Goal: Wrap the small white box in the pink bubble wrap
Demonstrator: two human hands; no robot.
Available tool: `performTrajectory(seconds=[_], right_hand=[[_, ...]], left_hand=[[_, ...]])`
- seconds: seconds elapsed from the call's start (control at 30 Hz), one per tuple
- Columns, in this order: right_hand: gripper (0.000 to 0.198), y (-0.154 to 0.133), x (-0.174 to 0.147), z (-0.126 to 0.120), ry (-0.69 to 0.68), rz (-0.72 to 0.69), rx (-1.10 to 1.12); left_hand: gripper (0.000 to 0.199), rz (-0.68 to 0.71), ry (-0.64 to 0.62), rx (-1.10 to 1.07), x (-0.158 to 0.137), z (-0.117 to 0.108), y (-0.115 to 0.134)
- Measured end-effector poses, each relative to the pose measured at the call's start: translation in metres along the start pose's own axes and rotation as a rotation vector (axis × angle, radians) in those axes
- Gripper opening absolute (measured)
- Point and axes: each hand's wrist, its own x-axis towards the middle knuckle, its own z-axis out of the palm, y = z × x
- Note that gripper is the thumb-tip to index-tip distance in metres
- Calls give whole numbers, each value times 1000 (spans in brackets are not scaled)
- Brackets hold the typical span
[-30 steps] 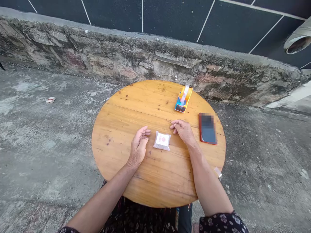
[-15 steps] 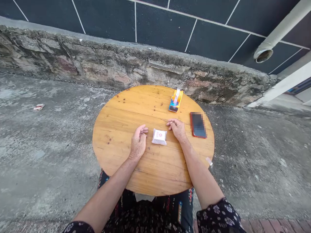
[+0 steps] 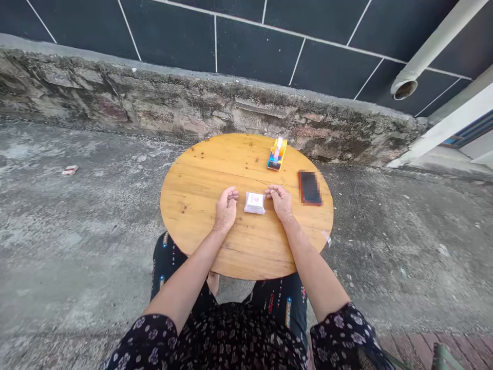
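And here's my left hand (image 3: 226, 208), loosely open, fingers half-curled, just beside a small white rectangular packet in translucent wrapping (image 3: 254, 204) with reddish print on top. Over on its other side, my right hand (image 3: 279, 202) is relaxed and open, fingertips right at the packet's edge; touching or not, I can't tell! The packet lies mid-way across the round yellow-brown wooden tabletop (image 3: 200, 180), a yellow-and-blue plastic tape dispenser (image 3: 278, 154) beyond, a dark-screened, red-edged phone (image 3: 309, 187) to my right.
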Motion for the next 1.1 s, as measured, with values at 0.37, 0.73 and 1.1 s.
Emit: performTrajectory(seconds=[0.37, 0.73, 1.1], right_hand=[[20, 2, -2, 2, -4, 22, 57], [22, 6, 1, 4, 5, -17, 107], [23, 6, -3, 1, 9, -32, 133]], left_hand=[[43, -47, 24, -47, 6, 1, -1], [40, -109, 9, -176, 8, -3, 8], [36, -180, -29, -232, 3, -7, 13]])
